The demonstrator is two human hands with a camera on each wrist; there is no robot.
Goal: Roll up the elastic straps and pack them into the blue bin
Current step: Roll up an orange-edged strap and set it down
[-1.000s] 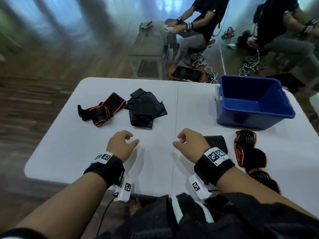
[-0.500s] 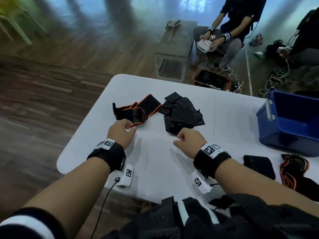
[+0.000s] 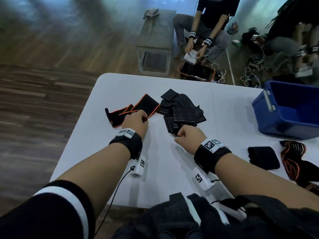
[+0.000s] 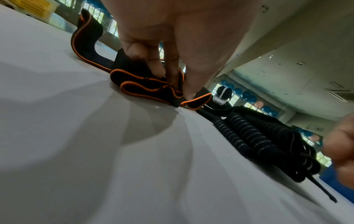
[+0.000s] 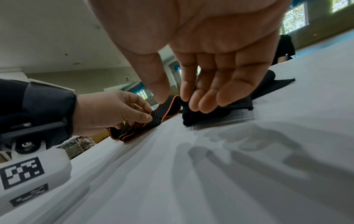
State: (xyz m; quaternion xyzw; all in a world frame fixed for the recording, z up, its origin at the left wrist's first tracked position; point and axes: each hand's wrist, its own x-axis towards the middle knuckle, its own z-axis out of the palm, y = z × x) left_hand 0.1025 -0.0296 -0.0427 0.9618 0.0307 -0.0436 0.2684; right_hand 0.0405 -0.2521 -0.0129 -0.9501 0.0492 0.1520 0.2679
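A black strap with orange edging (image 3: 148,102) lies loosely folded at the table's far left. My left hand (image 3: 138,120) pinches its near folds between thumb and fingers (image 4: 162,72); the right wrist view shows the same pinch on the strap (image 5: 170,106). Just right of it lies a heap of black straps with thin stripes (image 3: 183,112). My right hand (image 3: 186,135) hovers at that heap's near edge, its fingers (image 5: 203,97) relaxed and gripping nothing. The blue bin (image 3: 283,130) stands at the far right of the table.
A rolled black strap (image 3: 263,157) and a black-and-orange striped strap (image 3: 293,159) lie at the right, near the front of the white table (image 3: 172,169). Beyond the far edge are a grey bench (image 3: 155,40), a floor basket (image 3: 196,71) and seated people.
Both hands have moved forward and left from the bare table to the straps. My left hand has taken hold of the orange-edged strap; my right hand has reached the striped heap.
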